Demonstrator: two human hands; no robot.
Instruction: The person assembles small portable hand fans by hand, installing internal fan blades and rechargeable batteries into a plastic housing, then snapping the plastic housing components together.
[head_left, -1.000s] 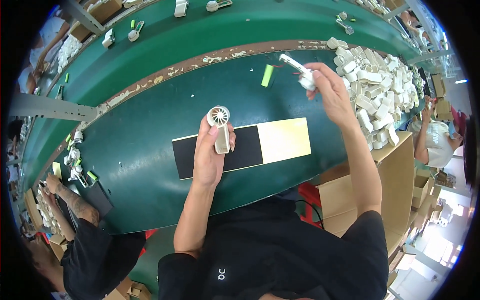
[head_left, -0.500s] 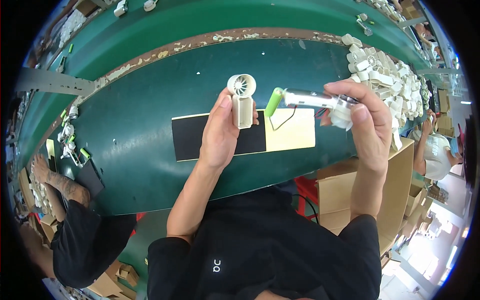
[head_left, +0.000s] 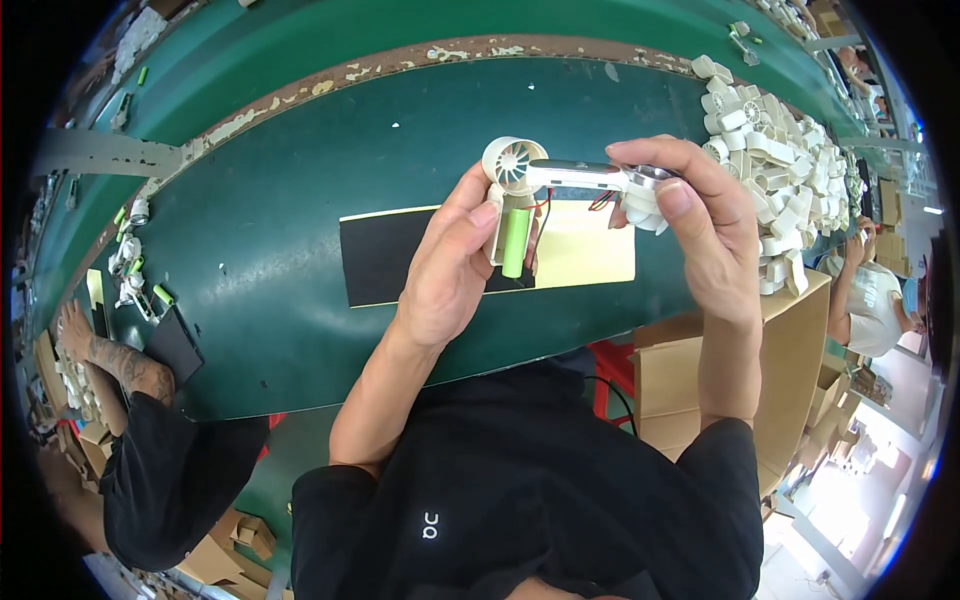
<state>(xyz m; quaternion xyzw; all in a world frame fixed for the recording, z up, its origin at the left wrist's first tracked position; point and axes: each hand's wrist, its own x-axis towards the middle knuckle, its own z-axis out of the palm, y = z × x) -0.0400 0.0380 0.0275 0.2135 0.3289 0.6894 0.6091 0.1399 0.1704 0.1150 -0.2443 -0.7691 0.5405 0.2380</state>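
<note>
My left hand is closed round a cream plastic fan housing, which has a round vaned end at the top and an open hollow handle below. Between thumb and fingers, my right hand grips a handheld fan body with a silvery strip and a white round head. Red and dark wires run from this body. A green cylindrical battery hangs in front of the housing's open handle; whether it touches is unclear. Beneath the hands lies a black and pale yellow pad.
Many cream housings are heaped on the green table at the right. A cardboard box stands below the right table edge. At the left, a co-worker's tattooed arm rests near white fan parts and green batteries.
Both hands have come closer together. The fan body has moved left so its end overlaps the housing's round part, and the battery has swung down in front of the handle.
</note>
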